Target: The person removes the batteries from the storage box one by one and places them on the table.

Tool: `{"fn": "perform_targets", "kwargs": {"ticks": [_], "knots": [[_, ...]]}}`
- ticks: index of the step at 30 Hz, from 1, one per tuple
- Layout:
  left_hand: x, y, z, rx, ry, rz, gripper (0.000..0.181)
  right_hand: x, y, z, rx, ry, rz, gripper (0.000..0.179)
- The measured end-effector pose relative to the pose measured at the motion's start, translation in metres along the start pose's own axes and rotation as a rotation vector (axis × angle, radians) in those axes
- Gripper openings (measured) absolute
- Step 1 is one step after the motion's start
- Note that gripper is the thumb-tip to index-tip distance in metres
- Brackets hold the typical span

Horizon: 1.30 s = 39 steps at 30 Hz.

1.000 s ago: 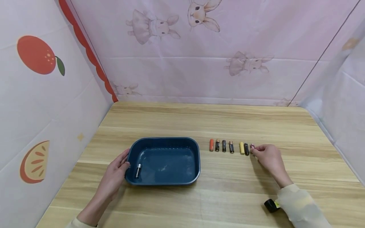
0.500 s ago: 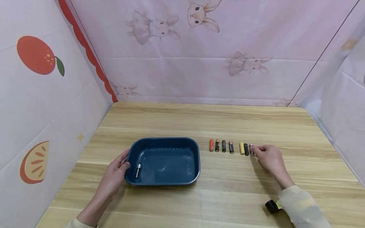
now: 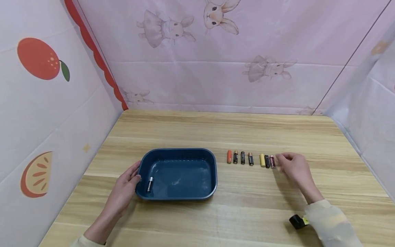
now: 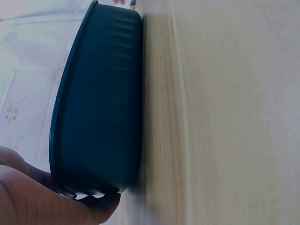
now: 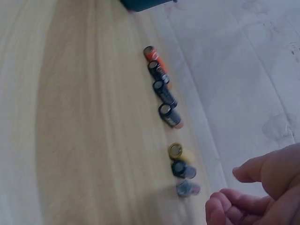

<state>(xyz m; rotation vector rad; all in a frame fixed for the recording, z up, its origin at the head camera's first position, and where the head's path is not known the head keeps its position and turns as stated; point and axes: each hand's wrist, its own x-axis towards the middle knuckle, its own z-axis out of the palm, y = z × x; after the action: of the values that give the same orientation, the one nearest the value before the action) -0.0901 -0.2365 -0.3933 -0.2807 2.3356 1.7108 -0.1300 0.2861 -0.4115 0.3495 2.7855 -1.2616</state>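
Note:
My left hand (image 3: 123,188) grips the left end of a dark blue plastic basin (image 3: 177,198), thumb over the rim and fingers underneath. One black-and-silver battery (image 3: 150,184) lies inside, near that end. To the basin's right, several batteries lie side by side in a row, from an orange battery (image 3: 229,156) to a yellow battery (image 3: 262,160), a black battery (image 3: 267,161) and a pink-and-dark battery (image 3: 272,162). Just right of this last one is my right hand (image 3: 294,168); in the right wrist view its thumb stands apart from the fingers, with nothing between them.
Everything stands on a wood-grain table (image 3: 234,219). A black object (image 3: 297,222) with a yellow-green part sits by the right sleeve. Printed cloth walls (image 3: 191,82) rise behind and at both sides.
My right hand has let go of the pink-and-dark battery, which now lies beside the black one, and has drawn slightly away to the right. The left hand and basin stay put.

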Motion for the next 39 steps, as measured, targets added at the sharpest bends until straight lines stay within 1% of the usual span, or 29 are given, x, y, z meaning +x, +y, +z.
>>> {"fn": "perform_targets", "kwargs": {"ticks": [4, 7, 12, 16, 20, 22, 25, 28, 30, 32, 36, 39], "knots": [[0.000, 0.000, 0.000, -0.001, 0.000, -0.002, 0.058, -0.002, -0.018, -0.001, 0.094, 0.005, -0.042, 0.057], [0.000, 0.000, -0.001, 0.000, -0.002, -0.002, 0.058, -0.003, -0.038, -0.001, 0.169, -0.023, -0.081, 0.058], [0.000, 0.000, -0.001, 0.000, -0.005, -0.004, 0.058, -0.006, -0.082, 0.001, 0.245, -0.114, -0.134, 0.054], [0.001, 0.000, -0.001, -0.004, -0.003, -0.006, 0.058, -0.007, -0.118, 0.012, 0.297, -0.219, -0.180, 0.049], [0.001, 0.000, -0.001, -0.006, -0.002, -0.003, 0.058, -0.006, -0.150, 0.038, 0.336, -0.336, -0.208, 0.040], [0.001, 0.000, -0.001, -0.005, -0.002, -0.001, 0.058, -0.008, -0.165, 0.055, 0.339, -0.396, -0.213, 0.037], [0.001, 0.000, -0.001, -0.006, -0.001, 0.000, 0.058, -0.011, -0.187, 0.084, 0.359, -0.485, -0.197, 0.035], [0.001, 0.000, -0.002, -0.008, -0.001, 0.002, 0.057, -0.012, -0.204, 0.114, 0.403, -0.574, -0.165, 0.035], [0.000, 0.000, -0.002, -0.011, -0.001, 0.000, 0.057, -0.012, -0.213, 0.134, 0.444, -0.623, -0.134, 0.034], [0.000, 0.000, -0.002, -0.012, -0.001, -0.002, 0.057, -0.012, -0.220, 0.152, 0.458, -0.671, -0.110, 0.031], [0.001, 0.000, -0.001, -0.011, 0.002, -0.007, 0.057, -0.015, -0.232, 0.183, 0.446, -0.748, -0.051, 0.031], [0.000, 0.000, -0.001, -0.011, 0.001, -0.011, 0.057, -0.017, -0.242, 0.200, 0.417, -0.799, 0.016, 0.032]]}}
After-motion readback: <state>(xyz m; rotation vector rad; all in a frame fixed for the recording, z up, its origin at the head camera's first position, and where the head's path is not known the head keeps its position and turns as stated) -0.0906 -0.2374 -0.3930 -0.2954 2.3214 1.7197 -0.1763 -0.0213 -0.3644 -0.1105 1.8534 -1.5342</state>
